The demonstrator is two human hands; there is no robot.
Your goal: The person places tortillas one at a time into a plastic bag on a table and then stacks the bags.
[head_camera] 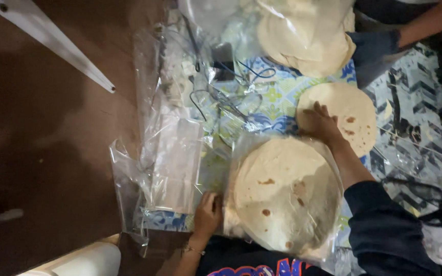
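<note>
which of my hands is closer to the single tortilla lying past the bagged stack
Right. Your right hand rests on the near edge of the single tortilla. Your left hand is far from it, gripping the left edge of the bagged stack.

Left hand (pixel 207 213) curled, fingers bent, near table's near edge. Right hand (pixel 319 123) flat, fingers spread, palm down, arm extended forward, dark sleeve.

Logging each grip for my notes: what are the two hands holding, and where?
Left hand pinches the near-left edge of the bagged tortilla stack. Right hand rests flat on a single tortilla, at its left edge, not gripping.
</note>
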